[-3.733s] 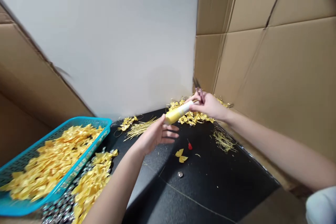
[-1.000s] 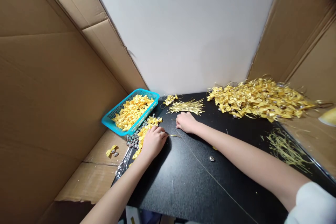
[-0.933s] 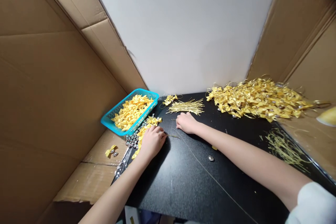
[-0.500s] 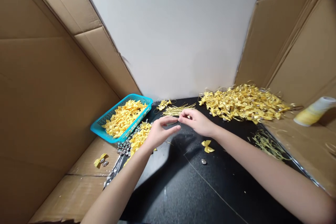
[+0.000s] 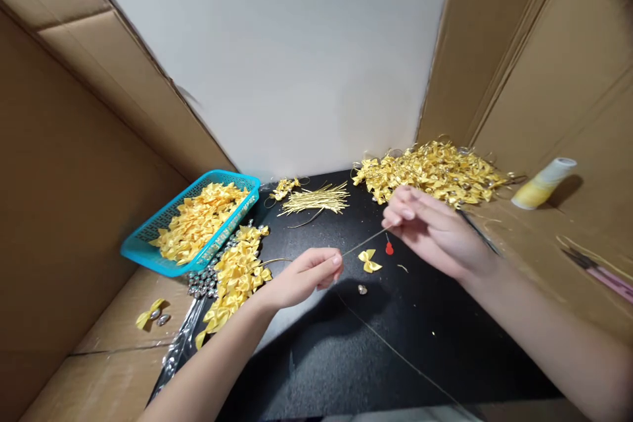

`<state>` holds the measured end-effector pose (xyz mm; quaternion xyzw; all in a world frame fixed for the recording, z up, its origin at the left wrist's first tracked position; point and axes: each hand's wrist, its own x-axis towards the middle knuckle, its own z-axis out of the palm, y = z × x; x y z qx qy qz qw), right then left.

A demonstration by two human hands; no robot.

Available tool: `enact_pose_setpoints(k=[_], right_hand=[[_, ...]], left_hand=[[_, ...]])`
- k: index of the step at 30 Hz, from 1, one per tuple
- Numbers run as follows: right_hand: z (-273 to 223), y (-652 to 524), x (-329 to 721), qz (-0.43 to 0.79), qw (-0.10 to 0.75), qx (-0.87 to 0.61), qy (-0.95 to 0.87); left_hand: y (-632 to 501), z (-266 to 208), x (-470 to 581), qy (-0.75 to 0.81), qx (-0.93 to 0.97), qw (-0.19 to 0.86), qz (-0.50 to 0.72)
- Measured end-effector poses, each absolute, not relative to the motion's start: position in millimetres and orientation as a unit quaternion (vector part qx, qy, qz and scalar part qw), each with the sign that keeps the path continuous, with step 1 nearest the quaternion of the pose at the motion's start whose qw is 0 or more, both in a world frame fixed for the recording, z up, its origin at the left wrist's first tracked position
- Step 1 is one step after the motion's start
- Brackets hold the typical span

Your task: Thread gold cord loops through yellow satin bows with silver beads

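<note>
Between my two hands a thin gold-green cord (image 5: 364, 242) is pulled straight. My left hand (image 5: 314, 271) is closed in a pinch on it, and a curved piece of cord shows behind that hand. My right hand (image 5: 428, 227) pinches the cord's other end with thumb and fingers. Just below the right fingers is a small red piece (image 5: 390, 248) with a thin shaft; whether it hangs or lies on the table I cannot tell. A yellow ribbon bow (image 5: 369, 261) and a silver bell-like bead (image 5: 362, 289) lie on the black table (image 5: 346, 356) below the hands.
At the left stands a blue basket (image 5: 129, 252) of yellow bows, beside loose bows (image 5: 237, 270) and silver beads (image 5: 202, 282). Cut gold cords (image 5: 316, 199) lie at the back. Finished-looking bows (image 5: 435, 171) heap at the right, near a thread cone (image 5: 544, 183) and pink-handled scissors (image 5: 606, 277).
My hands, close together before, have moved apart, with the cord now stretched between them. The red piece has come into sight under my right hand. The camera view has shifted right.
</note>
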<state>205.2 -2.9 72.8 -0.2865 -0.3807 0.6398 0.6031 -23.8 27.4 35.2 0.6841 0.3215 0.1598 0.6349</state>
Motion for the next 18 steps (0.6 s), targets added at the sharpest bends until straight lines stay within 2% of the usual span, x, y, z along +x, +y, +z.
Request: enact_pose_setpoints(k=[5,9,13,18], right_hand=[[81,-25,260,0.58,0.682,-0.316,-0.313],[71,-40,297,0.466,0.737,-0.369,-0.321],[51,-61,319,0.403,0.718,-0.457,-0.337],[27,-94,334,0.375,0.686,-0.535,-0.32]], left_hand=[[22,28,-62,0.388,0.691,0.596,0.133],[23,32,-90,0.437,0.755,0.475,0.116],[29,35,-112,0.467,0.8,0.366,0.093],[42,43,-131,0.493,0.812,0.284,0.128]])
